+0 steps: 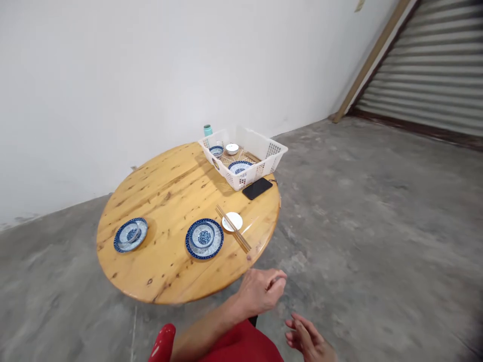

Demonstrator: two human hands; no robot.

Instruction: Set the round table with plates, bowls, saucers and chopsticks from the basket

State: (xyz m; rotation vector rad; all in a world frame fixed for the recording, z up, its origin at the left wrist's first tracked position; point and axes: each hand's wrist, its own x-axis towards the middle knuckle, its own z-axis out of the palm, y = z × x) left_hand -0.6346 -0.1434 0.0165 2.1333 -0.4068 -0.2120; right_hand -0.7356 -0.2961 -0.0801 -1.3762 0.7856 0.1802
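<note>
My left hand (262,290) is in the air just off the table's near edge, its fingers curled closed with nothing showing in them. Lower and to the right, my right hand (308,338) is empty, with its fingers apart. Nearest to them on the table, a pair of wooden chopsticks (237,232) rests across a small white dish (234,219). Left of these is a blue-and-white plate (204,254) bearing a blue-patterned bowl (203,235). A second blue-rimmed plate (119,240) with a bowl and a clear piece on it lies farther left.
On the round wooden table (162,211), a white plastic basket (264,146) at the far right holds bowls, plates and chopsticks. Beside it lies a black phone (257,188); a turquoise container (207,130) stands behind. A white wall (151,75) rises beyond the concrete floor (358,216).
</note>
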